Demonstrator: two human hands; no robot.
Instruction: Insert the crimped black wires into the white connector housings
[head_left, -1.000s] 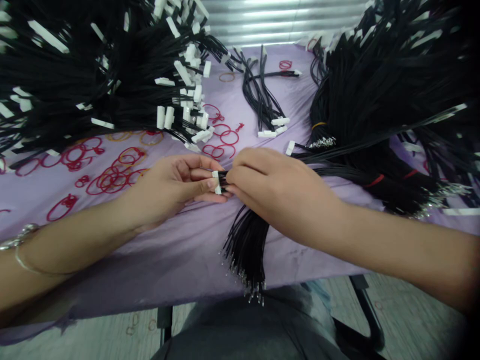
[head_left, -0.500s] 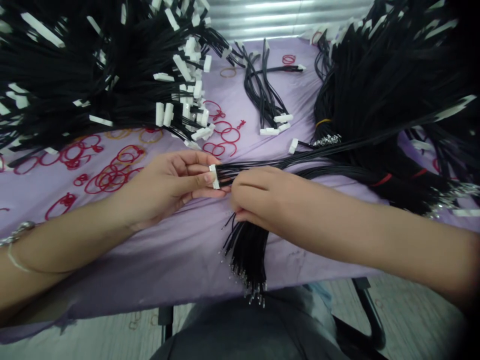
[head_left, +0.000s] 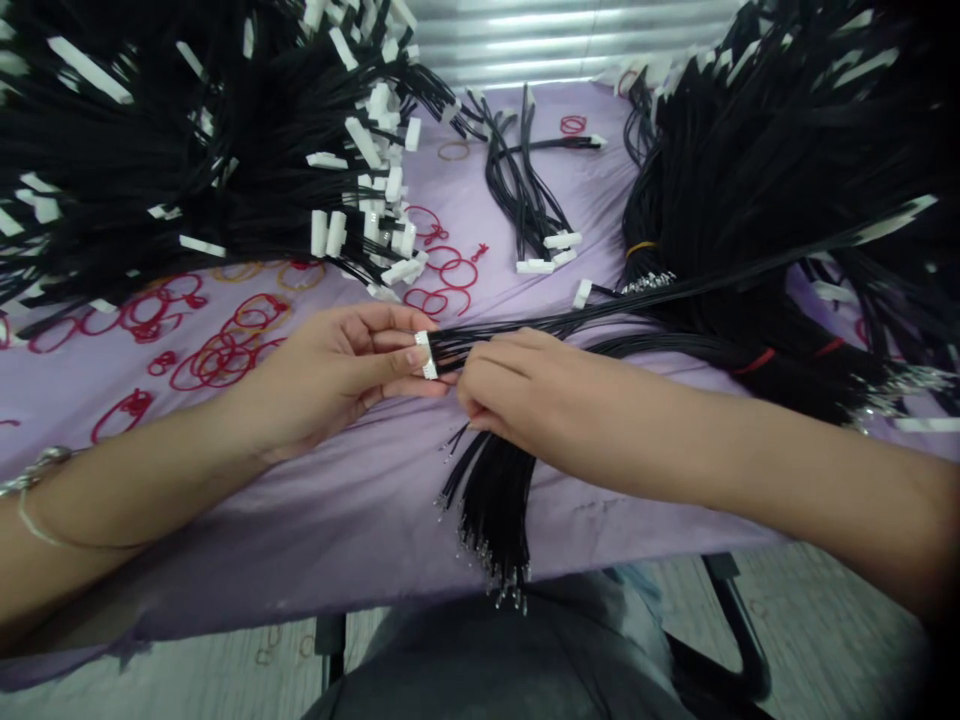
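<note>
Near the centre of the frame, the left hand (head_left: 352,368) pinches a white connector housing (head_left: 426,356) between thumb and fingers, wired edge facing right, probably to steady it. The right hand (head_left: 517,385) curls its fingers close by (whether around a wire, I cannot tell). At lower centre, metal-tipped black wires (head_left: 499,490) fan downward, seemingly keeping their ends within reach.

Right hand (head_left: 514,390): fingertips tucked under, grip can't be told. Connector (head_left: 430,366) partly covered by left hand (head_left: 349,365); fine detail too small. Wire fan (head_left: 495,490): upper end behind right hand, tips blurred. Left pile (head_left: 247,140) cut by left, top edges.
</note>
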